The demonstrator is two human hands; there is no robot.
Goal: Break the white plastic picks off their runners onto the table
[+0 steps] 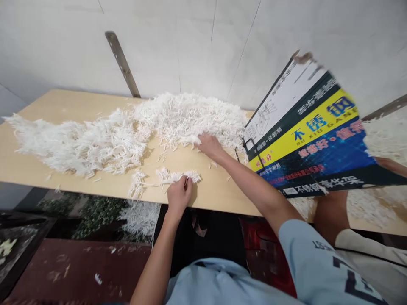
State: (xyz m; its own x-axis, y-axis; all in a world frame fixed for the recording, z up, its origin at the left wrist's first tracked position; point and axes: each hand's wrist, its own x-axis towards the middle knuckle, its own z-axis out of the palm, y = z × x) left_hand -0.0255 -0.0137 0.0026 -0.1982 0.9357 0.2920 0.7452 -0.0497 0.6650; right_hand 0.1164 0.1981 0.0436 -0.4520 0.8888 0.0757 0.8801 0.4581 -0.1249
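Observation:
Two heaps of small white frilly pieces, one at the left (pixel 85 142) and one in the middle (pixel 193 116), lie on a light wooden table (pixel 187 159). Near the front edge my left hand (pixel 179 192) is closed in a pinch on a white frilly strand (pixel 171 176), which lies across the table to a small bunch at its left end. My right hand (pixel 210 148) reaches to the front edge of the middle heap, its fingertips among the white pieces; what they hold, if anything, is hidden.
A printed cardboard panel (pixel 305 135) stands upright at the right. Behind it, another person's arm (pixel 332 212) and more white pieces (pixel 388 140) show. A wooden strip (pixel 122 63) leans on the wall. Below the table are a white bundle (pixel 140 218) and greenery (pixel 100 214).

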